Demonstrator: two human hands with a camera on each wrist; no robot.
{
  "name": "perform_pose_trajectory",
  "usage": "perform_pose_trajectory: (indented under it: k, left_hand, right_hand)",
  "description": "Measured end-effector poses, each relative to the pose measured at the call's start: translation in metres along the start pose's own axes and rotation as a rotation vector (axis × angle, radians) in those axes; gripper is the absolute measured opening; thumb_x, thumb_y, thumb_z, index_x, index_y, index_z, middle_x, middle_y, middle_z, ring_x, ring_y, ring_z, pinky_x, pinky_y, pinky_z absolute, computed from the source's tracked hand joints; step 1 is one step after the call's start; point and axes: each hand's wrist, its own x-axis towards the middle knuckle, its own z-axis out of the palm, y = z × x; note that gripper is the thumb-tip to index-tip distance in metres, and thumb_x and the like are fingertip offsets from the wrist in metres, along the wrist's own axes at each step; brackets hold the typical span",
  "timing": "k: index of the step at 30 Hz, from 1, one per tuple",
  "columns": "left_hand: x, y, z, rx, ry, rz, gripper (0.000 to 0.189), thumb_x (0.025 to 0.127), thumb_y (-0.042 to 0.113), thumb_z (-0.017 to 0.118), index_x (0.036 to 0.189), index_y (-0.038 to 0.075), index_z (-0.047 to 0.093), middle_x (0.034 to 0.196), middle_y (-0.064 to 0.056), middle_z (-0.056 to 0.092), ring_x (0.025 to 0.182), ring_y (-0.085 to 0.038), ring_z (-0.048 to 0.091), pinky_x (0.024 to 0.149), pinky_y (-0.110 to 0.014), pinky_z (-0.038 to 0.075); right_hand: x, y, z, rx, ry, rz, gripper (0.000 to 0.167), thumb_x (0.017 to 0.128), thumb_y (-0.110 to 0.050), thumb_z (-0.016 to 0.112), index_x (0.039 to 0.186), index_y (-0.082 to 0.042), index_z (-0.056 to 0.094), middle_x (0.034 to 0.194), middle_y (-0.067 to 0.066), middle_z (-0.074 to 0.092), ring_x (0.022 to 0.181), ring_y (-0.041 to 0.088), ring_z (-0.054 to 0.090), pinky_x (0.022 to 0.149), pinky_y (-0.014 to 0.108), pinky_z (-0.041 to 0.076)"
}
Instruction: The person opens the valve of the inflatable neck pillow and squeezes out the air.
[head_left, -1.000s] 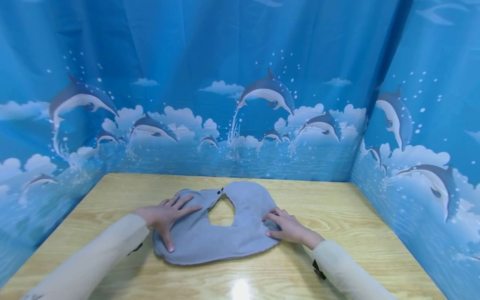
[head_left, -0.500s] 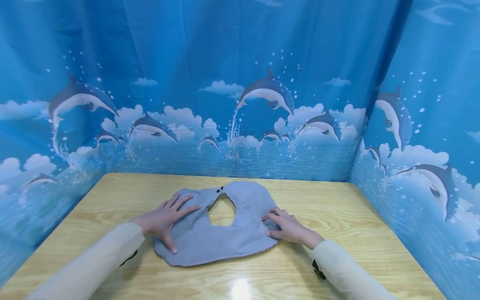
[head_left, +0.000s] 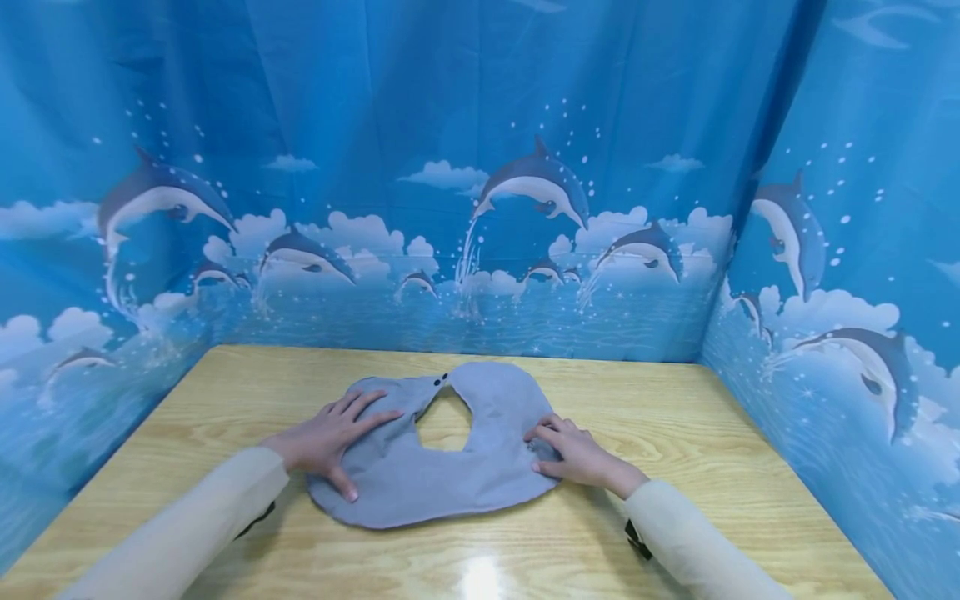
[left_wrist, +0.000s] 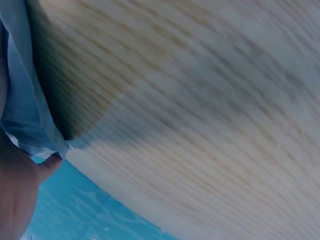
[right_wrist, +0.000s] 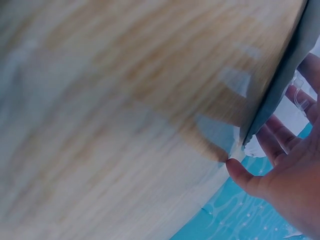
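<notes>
A grey U-shaped inflatable neck pillow (head_left: 442, 483) lies flat on the wooden table (head_left: 637, 408), its two ends meeting at the back beside two dark snap buttons (head_left: 441, 379). My left hand (head_left: 330, 437) rests on the pillow's left side, fingers spread and thumb near the lower edge. On the opposite side my right hand (head_left: 573, 454) touches the cloth with bent fingers, the thumb apart from them at the edge. Close to those fingers, a clear plastic valve (right_wrist: 301, 97) shows in the right wrist view. Most of my left hand is out of the left wrist view.
A blue curtain (head_left: 420, 200) printed with dolphins stands along the table's back edge, with another panel (head_left: 847, 250) on the right. Both forearms, in pale sleeves (head_left: 187, 517), reach in over the front of the table.
My left thumb has slid slightly inward across the pillow, and the left wrist has shifted a little left. The pillow's lower left edge has moved slightly; my right hand has stayed in place.
</notes>
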Motion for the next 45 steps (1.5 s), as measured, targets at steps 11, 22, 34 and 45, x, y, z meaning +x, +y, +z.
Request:
perform_pose_trajectory:
  k: [11, 22, 34, 45]
  left_hand:
    - [0.004, -0.006, 0.008, 0.009, 0.105, 0.015, 0.101, 0.060, 0.078, 0.055, 0.145, 0.036, 0.021, 0.152, -0.008, 0.013, 0.136, -0.037, 0.019, 0.096, -0.066, 0.027]
    - [0.010, -0.002, 0.015, 0.013, 0.221, 0.019, 0.071, 0.078, 0.038, 0.069, 0.140, 0.037, 0.033, 0.149, -0.008, 0.025, 0.132, -0.038, 0.028, 0.090, -0.062, 0.034]
    - [0.009, 0.000, 0.006, -0.056, 0.141, 0.012, 0.078, 0.074, 0.051, 0.066, 0.141, 0.034, 0.031, 0.150, -0.010, 0.019, 0.134, -0.042, 0.021, 0.090, -0.069, 0.029]
    - [0.011, 0.007, 0.004, -0.136, 0.133, -0.059, 0.086, 0.069, 0.070, 0.059, 0.142, 0.032, 0.031, 0.151, -0.010, 0.018, 0.136, -0.042, 0.016, 0.095, -0.068, 0.023]
  right_hand:
    - [0.001, -0.002, 0.000, -0.001, 0.002, -0.004, 0.034, 0.087, -0.033, 0.061, 0.118, -0.020, 0.055, 0.122, 0.006, 0.046, 0.111, 0.027, 0.044, 0.079, 0.050, 0.037]
    - [0.001, 0.000, 0.002, -0.008, 0.005, 0.000, 0.034, 0.087, -0.034, 0.060, 0.119, -0.021, 0.055, 0.122, 0.005, 0.046, 0.111, 0.027, 0.044, 0.078, 0.049, 0.037]
    - [0.000, 0.000, 0.002, 0.006, 0.002, 0.008, 0.033, 0.087, -0.034, 0.060, 0.118, -0.021, 0.055, 0.121, 0.005, 0.046, 0.110, 0.026, 0.044, 0.078, 0.048, 0.036]
    - [0.001, 0.000, 0.002, 0.011, -0.002, -0.003, 0.032, 0.088, -0.032, 0.060, 0.117, -0.021, 0.055, 0.122, 0.005, 0.045, 0.110, 0.026, 0.043, 0.079, 0.050, 0.036]
